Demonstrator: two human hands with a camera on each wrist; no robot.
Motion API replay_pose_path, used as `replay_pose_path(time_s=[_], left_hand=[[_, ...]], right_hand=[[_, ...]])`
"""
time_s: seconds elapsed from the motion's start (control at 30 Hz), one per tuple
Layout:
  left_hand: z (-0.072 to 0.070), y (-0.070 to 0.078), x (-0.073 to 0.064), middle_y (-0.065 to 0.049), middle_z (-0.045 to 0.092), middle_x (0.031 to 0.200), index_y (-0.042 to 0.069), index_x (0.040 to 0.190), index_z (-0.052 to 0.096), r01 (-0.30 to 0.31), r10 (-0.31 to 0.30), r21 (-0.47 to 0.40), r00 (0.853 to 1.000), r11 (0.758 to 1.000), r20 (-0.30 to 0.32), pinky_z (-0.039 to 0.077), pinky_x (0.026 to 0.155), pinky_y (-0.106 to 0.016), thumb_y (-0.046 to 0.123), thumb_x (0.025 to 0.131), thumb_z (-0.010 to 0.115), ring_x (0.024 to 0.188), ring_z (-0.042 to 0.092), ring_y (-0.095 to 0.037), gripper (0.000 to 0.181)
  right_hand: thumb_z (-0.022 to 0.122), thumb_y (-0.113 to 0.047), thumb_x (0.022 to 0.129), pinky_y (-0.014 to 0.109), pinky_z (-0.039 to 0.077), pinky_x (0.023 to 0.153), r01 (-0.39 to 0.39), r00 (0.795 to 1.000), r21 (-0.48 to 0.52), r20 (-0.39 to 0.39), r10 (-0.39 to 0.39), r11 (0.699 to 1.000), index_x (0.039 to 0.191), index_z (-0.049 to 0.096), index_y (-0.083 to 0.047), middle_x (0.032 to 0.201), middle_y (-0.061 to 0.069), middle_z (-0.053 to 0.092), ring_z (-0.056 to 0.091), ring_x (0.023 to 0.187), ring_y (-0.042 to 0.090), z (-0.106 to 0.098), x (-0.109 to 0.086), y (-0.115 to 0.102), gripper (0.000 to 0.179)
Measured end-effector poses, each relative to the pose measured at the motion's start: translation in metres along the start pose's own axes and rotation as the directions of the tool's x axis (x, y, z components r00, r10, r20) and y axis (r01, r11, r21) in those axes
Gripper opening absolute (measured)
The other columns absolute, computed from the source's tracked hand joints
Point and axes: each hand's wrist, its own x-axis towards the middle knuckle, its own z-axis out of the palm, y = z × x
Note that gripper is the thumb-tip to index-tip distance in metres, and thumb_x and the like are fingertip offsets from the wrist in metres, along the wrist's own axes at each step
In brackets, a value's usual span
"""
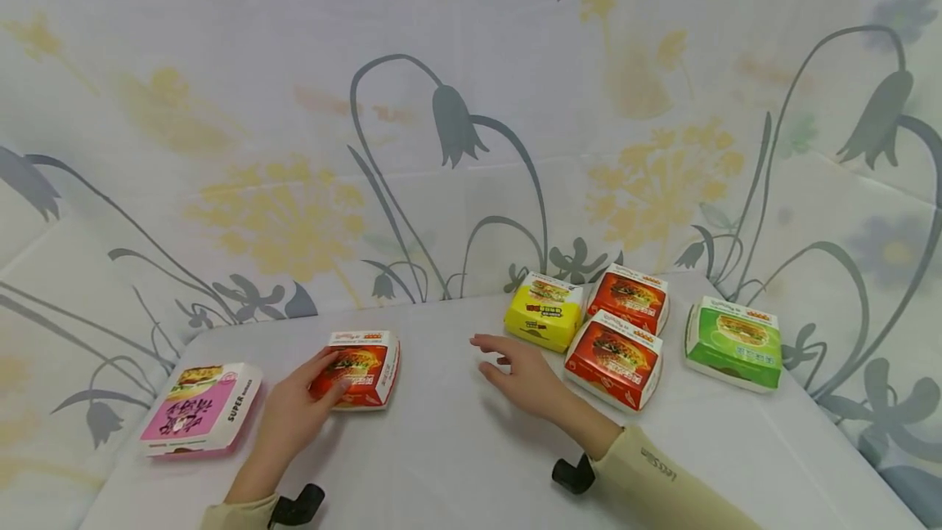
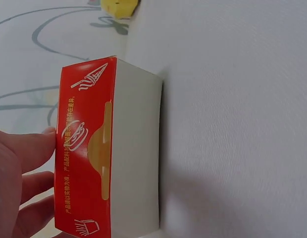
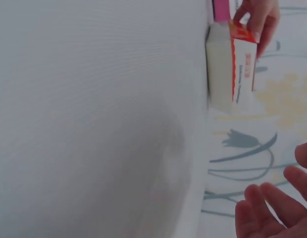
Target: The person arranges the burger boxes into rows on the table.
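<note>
A red burger box (image 1: 362, 379) with a burger picture and white edges stands on the table at centre left. My left hand (image 1: 296, 407) rests on its upper left part, the fingers laid over the top. In the left wrist view, the thumb and fingers lie along the top of the same burger box (image 2: 86, 148), whose red flap and white lower side show. My right hand (image 1: 524, 375) hovers over the table, fingers extended and holding nothing. In the right wrist view its fingers (image 3: 280, 210) are spread apart, well away from the red box (image 3: 242, 64).
A pink and white burger box (image 1: 202, 411) lies left of my left hand. Beyond my right hand stand a yellow box (image 1: 543, 313), two red boxes (image 1: 614, 362) and a green box (image 1: 734, 346). A flower-printed cloth (image 1: 471, 211) rises behind the white table (image 1: 434, 464).
</note>
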Motion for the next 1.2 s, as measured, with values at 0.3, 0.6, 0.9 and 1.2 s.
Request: replay_pose_path(time_s=[0.3,0.6,0.9,1.2], left_hand=[[0.021,0.005,0.009,-0.014,0.050,0.146,0.005,0.138,0.059,-0.039,0.037,-0.031,0.997,0.999,-0.066,0.039,0.104,-0.059,0.032,0.092,0.072,0.131,0.048,-0.043,0.054],[0.027,0.014,0.011,-0.009,0.051,0.146,0.007,0.138,0.060,-0.017,0.014,-0.047,0.997,0.999,-0.077,0.040,0.103,-0.058,0.033,0.092,0.073,0.132,0.048,-0.041,0.055],[0.029,0.020,0.009,-0.011,0.051,0.146,0.007,0.138,0.059,-0.010,0.007,-0.038,0.997,0.999,-0.077,0.041,0.102,-0.059,0.033,0.092,0.073,0.130,0.049,-0.042,0.055],[0.031,0.020,0.008,-0.013,0.050,0.146,0.005,0.139,0.058,-0.047,0.046,-0.008,0.996,0.999,-0.073,0.042,0.100,-0.060,0.035,0.093,0.070,0.128,0.051,-0.044,0.056]], right_hand=[[0.059,-0.020,0.101,0.038,0.052,0.095,-0.113,0.994,0.128,0.009,0.113,0.985,0.136,0.062,-0.011,0.134,0.009,0.062,0.061,0.117,0.022,0.024,0.034,-0.004,0.036],[0.059,-0.025,0.101,0.044,0.051,0.097,-0.192,0.981,0.170,0.026,0.190,0.967,0.140,0.058,-0.013,0.138,0.009,0.059,0.058,0.122,0.027,0.052,0.060,-0.014,0.041],[0.063,-0.025,0.099,0.044,0.045,0.105,-0.227,0.973,0.188,-0.003,0.232,0.956,0.144,0.055,-0.016,0.146,0.007,0.053,0.047,0.135,0.027,0.074,0.079,-0.023,0.047],[0.067,-0.024,0.096,0.047,0.045,0.104,-0.257,0.964,0.145,-0.032,0.264,0.956,0.139,0.061,-0.020,0.145,0.006,0.054,0.049,0.133,0.028,0.085,0.084,-0.026,0.044]])
